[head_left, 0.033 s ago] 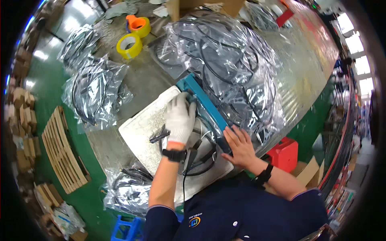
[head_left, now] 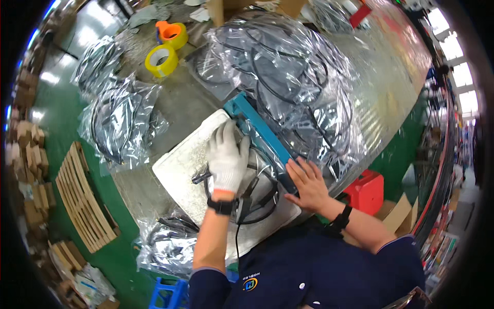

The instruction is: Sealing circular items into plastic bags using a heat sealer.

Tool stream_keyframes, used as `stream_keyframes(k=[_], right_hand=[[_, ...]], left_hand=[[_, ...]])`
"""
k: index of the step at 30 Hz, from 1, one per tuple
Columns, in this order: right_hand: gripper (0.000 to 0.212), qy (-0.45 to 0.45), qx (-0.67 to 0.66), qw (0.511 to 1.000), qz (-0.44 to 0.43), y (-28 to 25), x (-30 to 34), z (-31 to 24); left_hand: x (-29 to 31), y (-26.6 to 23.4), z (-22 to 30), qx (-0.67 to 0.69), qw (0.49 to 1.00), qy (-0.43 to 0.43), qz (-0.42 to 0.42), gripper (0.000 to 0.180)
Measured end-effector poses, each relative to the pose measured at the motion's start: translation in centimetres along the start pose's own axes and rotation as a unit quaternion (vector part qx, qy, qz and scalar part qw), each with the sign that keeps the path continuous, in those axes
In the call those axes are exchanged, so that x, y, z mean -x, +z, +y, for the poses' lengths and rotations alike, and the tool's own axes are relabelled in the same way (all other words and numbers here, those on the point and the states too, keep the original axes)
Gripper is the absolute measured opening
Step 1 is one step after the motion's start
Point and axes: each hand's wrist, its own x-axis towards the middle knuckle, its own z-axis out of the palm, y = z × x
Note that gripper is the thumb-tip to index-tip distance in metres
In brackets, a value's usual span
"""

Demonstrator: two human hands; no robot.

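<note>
A long teal bag sealer (head_left: 262, 131) lies slantwise across the middle of the bench. My right hand (head_left: 309, 185), bare, rests with fingers spread on its lower end. My left hand (head_left: 228, 157), in a white knit glove with an orange cuff, lies with fingers stretched out over a clear plastic bag (head_left: 263, 164) beside the sealer. A coiled black cable (head_left: 267, 206) with a plug-like end shows in and below that bag. Both rest on a worn white foam slab (head_left: 180, 159). The bag's edge at the sealer is hard to make out.
Bagged black cables (head_left: 293, 72) are heaped beyond the sealer. More bagged cables (head_left: 116, 121) lie at the left, and another bag (head_left: 167, 244) at the near left. Yellow tape rolls (head_left: 161, 61) stand at the back. A red stool (head_left: 365, 191) and a wooden pallet (head_left: 85, 198) are on the floor.
The whole view has shifted slightly. My left hand's fingers look a little straighter on the bag; my right hand stays on the sealer.
</note>
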Motion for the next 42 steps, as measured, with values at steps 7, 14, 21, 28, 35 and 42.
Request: stream_keyframes(k=[7,14,21,28,35,42], right_hand=[[0.079,-0.005,-0.004,1.000,0.022,-0.8,0.1,0.5],[0.078,-0.014,-0.010,1.000,0.015,-0.4,0.2,-0.6],[0.078,-0.004,-0.007,1.000,0.014,-0.6,0.0,-0.4],[0.078,-0.010,-0.007,1.000,0.028,-0.5,0.0,-0.1],[0.078,-0.010,-0.021,0.999,0.036,-0.4,0.1,-0.1],[0.079,-0.013,-0.041,0.998,0.047,-0.1,0.3,0.5]], left_hand=[[10.9,-4.6,-2.3,-0.155,0.978,0.133,-0.046,0.056],[12.9,-4.2,-4.3,-0.153,0.981,0.110,-0.045,0.053],[12.7,-4.3,-4.2,-0.142,0.982,0.109,-0.056,0.054],[12.4,-4.7,-4.0,-0.153,0.979,0.126,-0.051,0.052],[7.4,-6.3,-3.1,-0.152,0.984,0.085,0.022,0.057],[3.9,-4.5,-3.1,-0.142,0.975,-0.023,-0.169,0.066]])
